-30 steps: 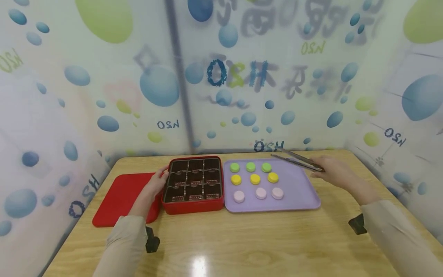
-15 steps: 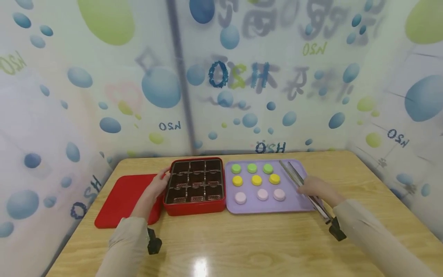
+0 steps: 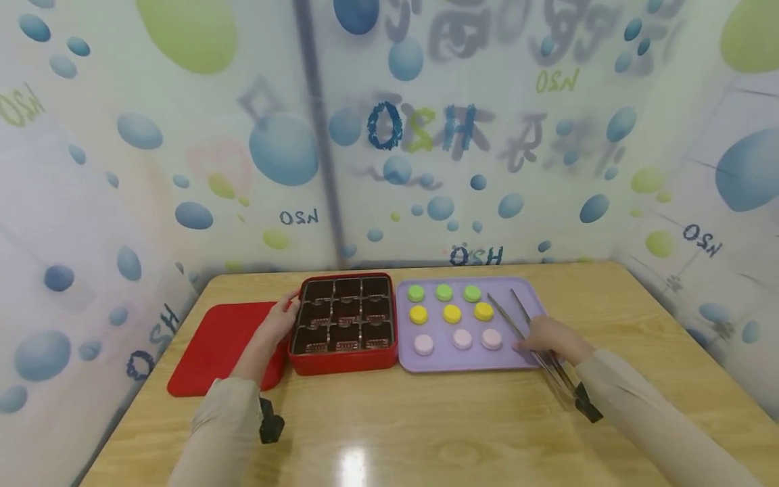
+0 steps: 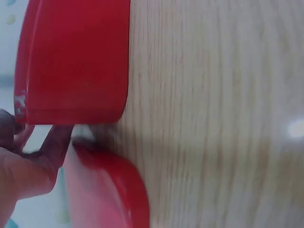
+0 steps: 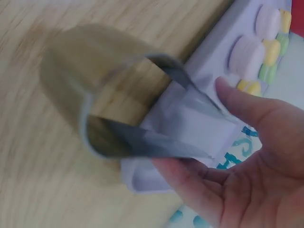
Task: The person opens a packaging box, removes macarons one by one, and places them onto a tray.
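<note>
My right hand holds a pair of metal tongs between thumb and fingers. The tongs' arms stand apart over the right part of the lavender tray, their tips pointing away from me. In the right wrist view the bent end of the tongs faces the camera, with nothing between the arms. Green, yellow and pink macarons lie in three rows on the tray. My left hand touches the left side of a red box, fingers against its wall in the left wrist view.
A dark plastic insert divides the box into several compartments with nothing in them. A red lid lies left of the box, partly under the left forearm. The wooden table ends at a patterned curtain behind.
My right hand has moved left and towards me, swinging the tongs from pointing left to pointing away. The tongs' arms have spread in the last half second. The left hand stays at the box.
</note>
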`<move>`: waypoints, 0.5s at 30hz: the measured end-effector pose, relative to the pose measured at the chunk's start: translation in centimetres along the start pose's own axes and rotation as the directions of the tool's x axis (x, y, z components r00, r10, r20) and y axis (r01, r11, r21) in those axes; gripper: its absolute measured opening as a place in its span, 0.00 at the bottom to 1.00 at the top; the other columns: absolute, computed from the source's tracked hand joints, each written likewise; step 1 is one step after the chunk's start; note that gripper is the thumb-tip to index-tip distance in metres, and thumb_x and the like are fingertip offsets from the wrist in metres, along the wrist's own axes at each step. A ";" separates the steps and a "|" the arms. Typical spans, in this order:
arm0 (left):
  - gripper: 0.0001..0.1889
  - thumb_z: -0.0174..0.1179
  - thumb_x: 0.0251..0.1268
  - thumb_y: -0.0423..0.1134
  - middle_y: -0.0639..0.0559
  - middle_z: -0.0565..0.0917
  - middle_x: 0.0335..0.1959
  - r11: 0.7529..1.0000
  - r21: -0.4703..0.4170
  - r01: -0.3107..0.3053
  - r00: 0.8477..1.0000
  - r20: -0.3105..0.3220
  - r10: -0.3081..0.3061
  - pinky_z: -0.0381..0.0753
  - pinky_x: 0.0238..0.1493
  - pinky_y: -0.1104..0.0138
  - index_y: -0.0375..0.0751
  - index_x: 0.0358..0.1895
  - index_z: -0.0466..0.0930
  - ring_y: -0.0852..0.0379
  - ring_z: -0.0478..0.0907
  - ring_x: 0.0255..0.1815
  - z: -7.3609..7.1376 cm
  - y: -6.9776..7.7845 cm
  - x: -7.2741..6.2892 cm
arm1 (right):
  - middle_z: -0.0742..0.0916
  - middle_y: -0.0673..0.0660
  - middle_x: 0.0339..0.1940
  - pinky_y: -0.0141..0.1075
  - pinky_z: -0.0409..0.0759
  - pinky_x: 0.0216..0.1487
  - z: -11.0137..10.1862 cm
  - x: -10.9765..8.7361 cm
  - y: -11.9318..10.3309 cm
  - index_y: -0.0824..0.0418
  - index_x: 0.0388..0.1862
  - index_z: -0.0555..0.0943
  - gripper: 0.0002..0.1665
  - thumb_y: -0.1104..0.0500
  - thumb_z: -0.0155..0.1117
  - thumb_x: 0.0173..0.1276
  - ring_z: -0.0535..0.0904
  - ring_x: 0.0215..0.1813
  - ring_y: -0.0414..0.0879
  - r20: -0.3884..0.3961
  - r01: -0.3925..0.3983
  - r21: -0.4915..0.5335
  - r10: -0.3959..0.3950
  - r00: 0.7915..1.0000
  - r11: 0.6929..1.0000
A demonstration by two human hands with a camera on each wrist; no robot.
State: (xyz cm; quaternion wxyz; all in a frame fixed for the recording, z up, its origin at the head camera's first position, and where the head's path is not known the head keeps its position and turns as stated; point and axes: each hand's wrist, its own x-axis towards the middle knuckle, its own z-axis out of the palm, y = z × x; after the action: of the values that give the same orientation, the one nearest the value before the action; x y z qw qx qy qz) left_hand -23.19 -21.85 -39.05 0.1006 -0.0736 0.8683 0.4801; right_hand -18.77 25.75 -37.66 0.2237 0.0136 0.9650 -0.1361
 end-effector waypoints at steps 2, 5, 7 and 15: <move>0.27 0.38 0.72 0.51 0.31 0.69 0.58 0.996 0.072 -0.053 0.995 -0.079 0.059 0.73 0.53 0.51 0.44 0.69 0.56 0.41 0.72 0.55 -0.1 0.1 0.0 | 0.74 0.56 0.18 0.31 0.74 0.18 -0.8 0.1 0.2 0.66 0.23 0.68 0.23 0.48 0.61 0.60 0.74 0.18 0.44 -0.021 0.020 0.017 -0.020 1.000 1.000; 0.27 0.39 0.72 0.51 0.32 0.70 0.59 0.984 0.154 -0.095 0.976 -0.182 0.123 0.73 0.53 0.51 0.38 0.65 0.62 0.39 0.69 0.57 -0.8 0.6 -0.5 | 0.78 0.66 0.22 0.37 0.76 0.24 -2.3 0.1 0.9 0.75 0.31 0.70 0.30 0.45 0.56 0.64 0.77 0.22 0.51 -0.113 0.066 0.027 -0.062 0.992 0.997; 0.27 0.37 0.73 0.50 0.32 0.65 0.63 0.971 0.216 -0.105 0.971 -0.187 0.147 0.67 0.58 0.46 0.35 0.66 0.60 0.36 0.63 0.62 -2.0 1.0 -1.3 | 0.78 0.78 0.34 0.47 0.77 0.33 -3.0 0.2 2.0 0.82 0.45 0.67 0.38 0.43 0.50 0.68 0.78 0.34 0.63 -0.216 0.118 0.014 -0.112 0.970 0.993; 0.29 0.44 0.68 0.52 0.33 0.49 0.70 0.534 0.827 -0.177 0.893 -0.094 0.441 0.37 0.62 0.32 0.43 0.67 0.57 0.30 0.41 0.69 -7.3 -1.3 -3.5 | 0.58 0.78 0.66 0.68 0.46 0.61 -3.5 2.2 8.7 0.64 0.72 0.46 0.42 0.41 0.43 0.71 0.46 0.65 0.79 -0.488 0.249 -0.243 -0.340 0.804 0.938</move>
State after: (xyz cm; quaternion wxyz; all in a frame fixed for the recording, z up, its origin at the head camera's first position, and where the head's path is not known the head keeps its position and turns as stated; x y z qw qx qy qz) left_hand -20.24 -28.61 -35.43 -0.0938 0.0663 0.9929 0.0322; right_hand -21.48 34.98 -37.80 -0.0703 -0.1190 0.9872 -0.0792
